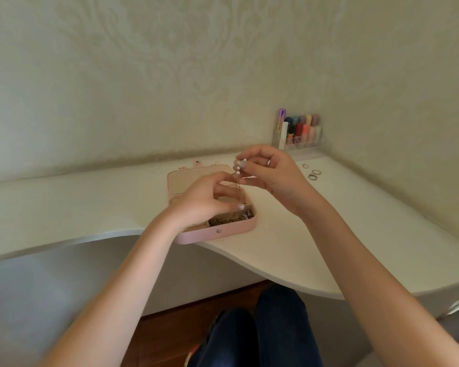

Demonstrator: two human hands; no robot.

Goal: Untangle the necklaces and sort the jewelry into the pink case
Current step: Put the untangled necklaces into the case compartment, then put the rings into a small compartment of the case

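Note:
The pink case (224, 233) lies open on the white desk (302, 234), its lid (186, 178) folded back flat. A tangle of thin chains (231, 219) fills its front compartment. My right hand (270, 176) pinches a beaded necklace (237, 170) by its pale beads above the case, and the strand hangs down toward the compartments. My left hand (210, 200) hovers over the case with fingertips on the lower part of the same strand. Three rings (313, 174) lie on the desk to the right.
A clear organiser (302, 136) with coloured tubes stands in the back right corner against the wall. The desk's front edge curves inward. My knees in dark trousers (263, 327) show below it. A small gold piece (183, 167) lies behind the lid.

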